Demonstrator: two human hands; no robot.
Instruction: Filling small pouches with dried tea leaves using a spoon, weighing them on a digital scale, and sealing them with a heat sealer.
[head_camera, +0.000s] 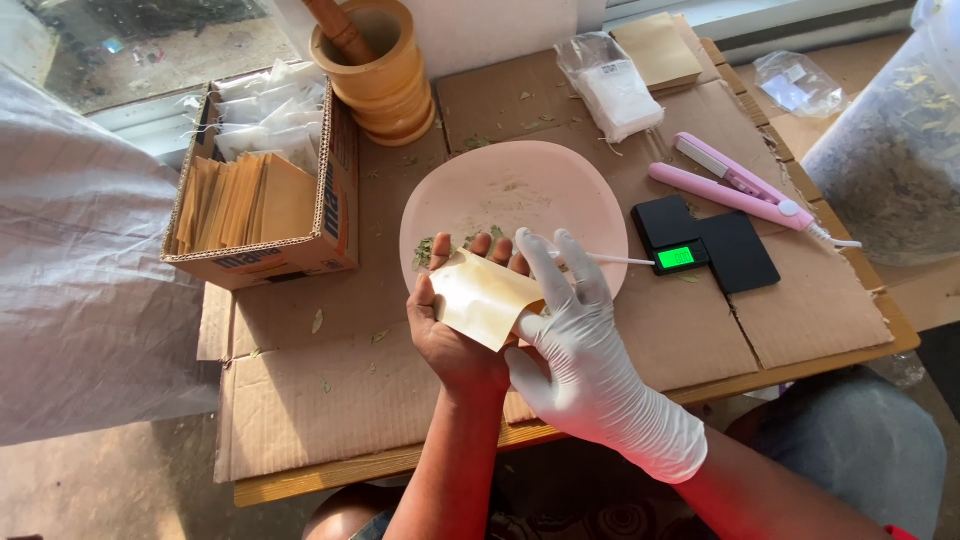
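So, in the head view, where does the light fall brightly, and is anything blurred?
Head view: sunlight falls on the pink plate and the gloved right hand, whose glove looks almost washed out; the left hand and its tan pouch stay sharp; the frame corners look slightly softer.

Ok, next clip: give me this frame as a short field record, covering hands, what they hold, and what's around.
left hand: bare left hand, holding a small tan paper pouch
right hand: right hand in a white glove, at the pouch's edge, with a thin white stick
under hands: pink plate with bits of dried herb
right of plate: black pocket scale, green display lit; pink sealer
left: cardboard box of tan pouches
back: wooden mortar with pestle
surface: table covered in cardboard sheets
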